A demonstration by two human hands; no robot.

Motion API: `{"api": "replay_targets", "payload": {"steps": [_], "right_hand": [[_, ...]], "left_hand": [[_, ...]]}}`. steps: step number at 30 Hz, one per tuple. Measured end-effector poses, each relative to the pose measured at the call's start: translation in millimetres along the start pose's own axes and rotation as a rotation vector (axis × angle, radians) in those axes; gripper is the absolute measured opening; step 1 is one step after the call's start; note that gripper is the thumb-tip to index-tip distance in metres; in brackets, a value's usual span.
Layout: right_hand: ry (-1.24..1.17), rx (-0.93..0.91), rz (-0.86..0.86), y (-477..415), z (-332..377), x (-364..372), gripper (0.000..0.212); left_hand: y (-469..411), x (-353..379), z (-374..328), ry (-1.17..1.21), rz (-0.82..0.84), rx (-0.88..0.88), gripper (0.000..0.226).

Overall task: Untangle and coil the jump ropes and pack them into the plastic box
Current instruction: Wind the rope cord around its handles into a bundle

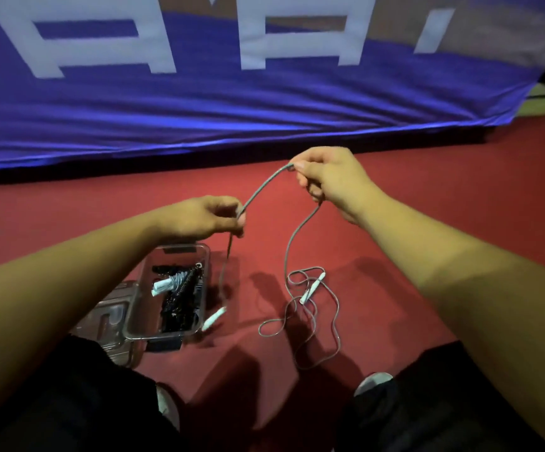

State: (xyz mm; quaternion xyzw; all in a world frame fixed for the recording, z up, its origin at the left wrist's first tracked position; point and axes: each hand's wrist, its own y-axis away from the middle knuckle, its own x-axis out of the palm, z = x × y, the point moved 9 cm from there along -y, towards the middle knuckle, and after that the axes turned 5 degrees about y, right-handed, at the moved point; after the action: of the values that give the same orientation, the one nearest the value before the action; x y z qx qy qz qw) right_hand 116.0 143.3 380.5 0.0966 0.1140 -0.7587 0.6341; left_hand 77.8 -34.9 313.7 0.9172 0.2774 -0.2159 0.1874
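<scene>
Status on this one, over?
Grips: left hand, right hand both pinch grey jump rope. Rest lies looped on floor. Open plastic box holds coiled ropes.

banner (199, 109) letters cut off, unreadable

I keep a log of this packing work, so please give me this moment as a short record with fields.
left hand: pinches the grey jump rope
right hand: grips the same rope, higher up
rope: arches between the hands; loose loops lie on the red floor
handles: one handle down beside the plastic box, blurred; other handle on the floor among the loops
box: open, holds a black rope and a pale coiled rope
lid: lies left of the box
behind: blue banner
</scene>
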Motion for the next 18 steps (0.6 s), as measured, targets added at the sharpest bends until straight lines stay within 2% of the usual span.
{"api": "replay_targets", "payload": {"steps": [2, 3, 4, 5, 7, 9, 10, 11, 12, 15, 18], "right_hand": [[-0.101, 0.043, -0.148, 1, 1, -15, 0.022], [-0.057, 0.030, -0.238, -2, 3, -24, 0.024], [0.099, -0.023, -0.303, -6, 6, -31, 0.024], [0.361, -0.093, -0.304, -9, 10, -30, 0.019], [0.869, -0.106, -0.069, -7, -4, -1, 0.011], [1.028, -0.026, 0.202, 0, -27, 20, 0.040], [1.033, -0.010, 0.295, 3, -30, 27, 0.059], [1.048, -0.003, 0.362, 6, -29, 30, 0.069], [1.077, 0.011, 0.398, 7, -29, 30, 0.067], [1.154, 0.112, 0.447, 8, -35, 19, 0.046], [1.155, 0.163, 0.406, 10, -37, 14, 0.043]], "left_hand": [[8, 3, 16, -0.099, 0.040, -0.091, 0.017], [13, 8, 25, -0.162, 0.079, -0.148, 0.025], [16, 12, 29, -0.209, 0.098, -0.196, 0.034], [18, 14, 26, -0.181, 0.083, -0.216, 0.039], [16, 11, 5, 0.076, -0.040, -0.195, 0.039], [8, 3, -18, 0.236, -0.151, -0.164, 0.037], [6, 2, -22, 0.239, -0.159, -0.175, 0.037], [5, 2, -22, 0.217, -0.150, -0.196, 0.038], [5, 2, -19, 0.177, -0.135, -0.228, 0.039], [8, -2, -9, 0.076, -0.111, -0.307, 0.039], [5, -5, -7, 0.002, -0.128, -0.323, 0.038]]}}
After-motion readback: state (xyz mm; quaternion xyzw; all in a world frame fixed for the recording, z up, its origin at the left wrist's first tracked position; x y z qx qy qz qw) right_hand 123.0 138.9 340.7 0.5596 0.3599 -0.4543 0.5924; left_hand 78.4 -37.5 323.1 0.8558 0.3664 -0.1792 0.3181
